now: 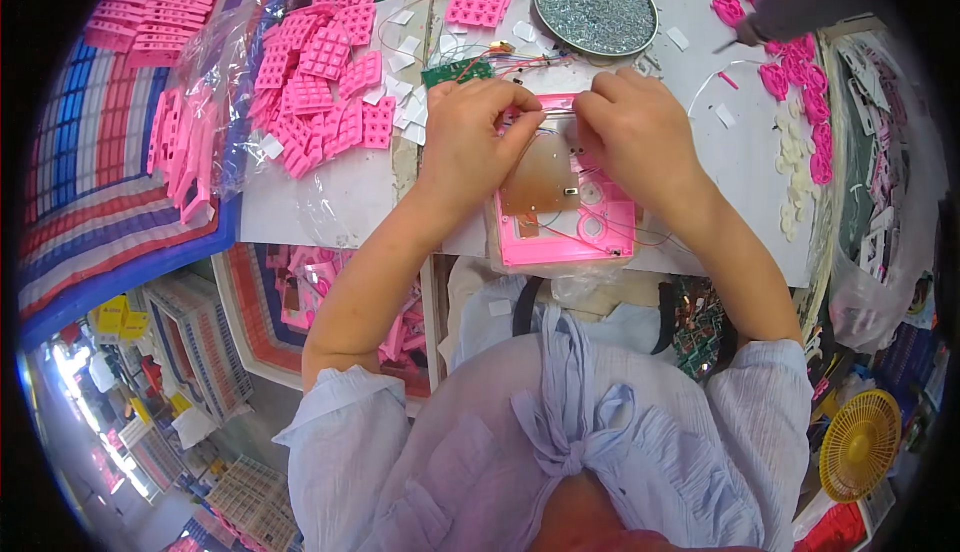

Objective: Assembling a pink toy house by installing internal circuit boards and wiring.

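A pink plastic housing (566, 250) lies in front of me on the table, its inner side up. A brown circuit board (540, 177) sits in it, with thin wires running over the lower part. My left hand (478, 137) is at the housing's upper left, thumb and forefinger pinched on the end of a thin silvery rod (557, 113). This rod lies along the housing's top edge. My right hand (640, 130) is closed over the upper right corner, fingers curled down. Whatever its fingertips grip is hidden.
A round tray of small screws (597, 10) stands beyond my hands. Pink keypads (325, 62) are heaped at the left, near a green circuit board (458, 72) with wires. A dark power screwdriver (790, 12) hangs at upper right above pink cord bundles (815, 107). A yellow fan (858, 445) is lower right.
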Demonstrator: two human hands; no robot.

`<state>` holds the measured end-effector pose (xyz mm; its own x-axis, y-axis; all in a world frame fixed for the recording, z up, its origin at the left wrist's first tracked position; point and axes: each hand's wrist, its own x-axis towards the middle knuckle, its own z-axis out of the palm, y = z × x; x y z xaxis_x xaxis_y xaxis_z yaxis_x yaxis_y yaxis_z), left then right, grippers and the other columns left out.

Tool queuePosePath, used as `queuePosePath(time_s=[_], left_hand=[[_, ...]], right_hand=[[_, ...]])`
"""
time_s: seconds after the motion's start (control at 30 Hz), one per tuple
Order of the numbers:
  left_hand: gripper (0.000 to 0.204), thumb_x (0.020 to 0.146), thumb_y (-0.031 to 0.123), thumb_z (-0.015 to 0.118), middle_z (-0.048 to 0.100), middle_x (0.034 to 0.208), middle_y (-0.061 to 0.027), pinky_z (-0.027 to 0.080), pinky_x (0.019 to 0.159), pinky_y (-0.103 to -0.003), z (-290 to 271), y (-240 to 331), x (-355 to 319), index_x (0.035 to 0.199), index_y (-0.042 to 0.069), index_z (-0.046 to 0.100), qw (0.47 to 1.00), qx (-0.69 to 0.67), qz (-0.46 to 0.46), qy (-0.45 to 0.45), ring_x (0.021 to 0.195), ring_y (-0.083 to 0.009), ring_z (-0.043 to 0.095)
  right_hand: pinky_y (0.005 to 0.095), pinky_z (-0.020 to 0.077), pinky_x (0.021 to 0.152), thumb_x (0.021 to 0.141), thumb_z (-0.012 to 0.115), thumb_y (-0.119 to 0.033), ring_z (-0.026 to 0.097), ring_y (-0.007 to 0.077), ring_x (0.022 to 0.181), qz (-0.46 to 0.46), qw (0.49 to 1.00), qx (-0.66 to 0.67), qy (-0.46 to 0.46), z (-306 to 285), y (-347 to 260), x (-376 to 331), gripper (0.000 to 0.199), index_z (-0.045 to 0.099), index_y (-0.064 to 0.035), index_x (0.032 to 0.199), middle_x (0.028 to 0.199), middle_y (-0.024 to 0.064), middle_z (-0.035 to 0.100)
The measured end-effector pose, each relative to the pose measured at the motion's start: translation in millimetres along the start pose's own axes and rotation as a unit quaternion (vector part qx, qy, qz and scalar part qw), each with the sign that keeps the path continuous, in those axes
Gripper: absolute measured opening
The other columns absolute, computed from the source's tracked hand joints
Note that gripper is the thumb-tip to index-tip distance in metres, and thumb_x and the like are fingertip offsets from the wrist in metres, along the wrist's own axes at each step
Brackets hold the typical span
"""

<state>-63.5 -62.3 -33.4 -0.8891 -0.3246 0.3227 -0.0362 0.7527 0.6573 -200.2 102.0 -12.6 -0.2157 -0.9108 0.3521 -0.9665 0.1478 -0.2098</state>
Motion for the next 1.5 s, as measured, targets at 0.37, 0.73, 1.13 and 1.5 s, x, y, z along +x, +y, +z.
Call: queuePosePath(time_s=[0.37,0.73,1.13,1.5], left_hand=[[0.009,0.086,0.014,0.071,0.069,0.087,-0.0021,0.037,0.086,-0.039,7,1,1,0.095,0.01,0.07,0.996,0.032,0.086,0.013,0.08,-0.0211,0.063],[0.005,0.088,0.015,0.066,0.061,0.089,-0.0012,0.033,0.093,-0.046,9,11,9,0.092,0.013,0.063,0.961,0.139,0.203,-0.125,0.091,-0.022,0.058],[0.008,0.08,0.018,0.06,0.056,0.079,-0.0035,0.039,0.097,-0.044,13,34,15,0.081,0.011,0.063,0.868,0.344,0.33,-0.138,0.086,-0.0209,0.057],[0.011,0.081,0.02,0.066,0.06,0.084,-0.0058,0.041,0.095,-0.047,21,26,20,0.083,0.009,0.065,0.906,0.259,0.271,-0.194,0.089,-0.024,0.06]], right_hand=[[0.0379,0.0499,0.074,0.075,0.067,-0.013,0.063,0.0253,0.086,-0.035,0.99,-0.002,-0.135,-26,-40,-23,0.006,0.07,-0.0076,0.076,0.086,0.0085,0.065],[0.0419,0.0493,0.068,0.075,0.072,-0.009,0.059,0.0291,0.078,0.07,0.989,0.127,0.005,-6,-37,-51,0.013,0.06,-0.0046,0.079,0.079,0.0095,0.056],[0.0423,0.0492,0.071,0.073,0.073,-0.009,0.059,0.0303,0.08,0.065,0.99,0.127,-0.004,-8,-37,-49,0.016,0.06,-0.0034,0.079,0.081,0.0114,0.056],[0.0428,0.0503,0.069,0.08,0.072,-0.01,0.06,0.0313,0.079,0.105,0.984,0.147,-0.002,-5,-33,-53,0.012,0.063,-0.003,0.082,0.081,0.0121,0.057]])
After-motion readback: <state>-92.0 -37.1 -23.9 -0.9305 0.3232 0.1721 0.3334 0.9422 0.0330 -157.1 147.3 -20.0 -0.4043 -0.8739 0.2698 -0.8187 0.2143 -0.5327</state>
